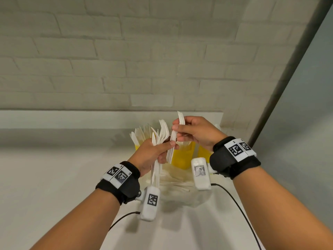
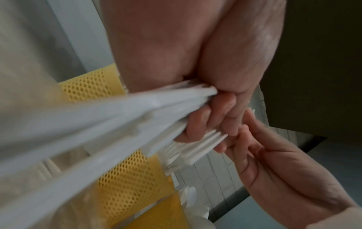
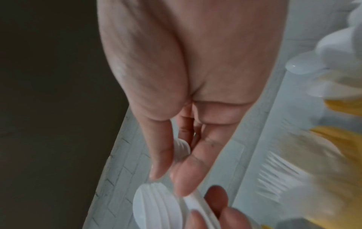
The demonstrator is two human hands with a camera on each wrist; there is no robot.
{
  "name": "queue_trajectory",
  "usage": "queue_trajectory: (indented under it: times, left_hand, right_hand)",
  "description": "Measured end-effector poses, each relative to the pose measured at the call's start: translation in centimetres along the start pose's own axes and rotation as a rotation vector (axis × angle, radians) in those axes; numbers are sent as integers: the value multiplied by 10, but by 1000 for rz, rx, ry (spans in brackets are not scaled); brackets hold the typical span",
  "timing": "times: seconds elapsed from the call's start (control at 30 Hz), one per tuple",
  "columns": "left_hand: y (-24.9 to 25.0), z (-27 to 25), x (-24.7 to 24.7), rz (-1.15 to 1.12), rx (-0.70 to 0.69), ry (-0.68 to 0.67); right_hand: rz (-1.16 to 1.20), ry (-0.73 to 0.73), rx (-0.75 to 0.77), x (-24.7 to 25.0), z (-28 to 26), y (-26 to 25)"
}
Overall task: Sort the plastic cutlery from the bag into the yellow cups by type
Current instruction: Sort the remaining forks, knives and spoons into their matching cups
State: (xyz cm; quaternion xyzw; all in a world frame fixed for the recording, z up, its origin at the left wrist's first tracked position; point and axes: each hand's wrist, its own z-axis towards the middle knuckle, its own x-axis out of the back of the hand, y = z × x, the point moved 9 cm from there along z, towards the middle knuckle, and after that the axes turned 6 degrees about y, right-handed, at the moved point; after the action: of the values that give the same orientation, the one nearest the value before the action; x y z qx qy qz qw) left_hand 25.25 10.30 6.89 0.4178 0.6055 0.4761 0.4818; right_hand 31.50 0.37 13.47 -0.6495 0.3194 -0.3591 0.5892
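Note:
My left hand (image 1: 163,149) grips a fanned bundle of white plastic cutlery (image 1: 162,132), forks among it, with the handles hanging down past my palm. My right hand (image 1: 177,130) pinches a nested stack of white spoons (image 1: 173,141) right beside that bundle; the spoon bowls (image 3: 156,203) show under its fingertips (image 3: 184,178). Both hands hover above three yellow cups: the left cup (image 1: 137,147) holds knives, the middle cup (image 1: 182,158) and right cup (image 1: 203,153) are partly hidden. The clear bag (image 1: 180,188) lies below with cutlery in it. In the left wrist view, fingers (image 2: 213,111) wrap the handles (image 2: 127,111).
The cups stand against a low white ledge (image 1: 72,118) under a white brick wall (image 1: 126,60). A dark vertical post (image 1: 288,73) runs at the right. Wrist-camera cables (image 1: 239,210) trail over the white table (image 1: 45,177).

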Motion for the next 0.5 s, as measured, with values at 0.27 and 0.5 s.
queue_trajectory:
  times: [0.27,0.5]
  left_hand:
    - [9,13,3,-28,-36,72]
    - [11,25,16,29,-65,223]
  right_hand:
    - [42,128,121,23,18,-33]
    - [29,432,243,73,28,-49]
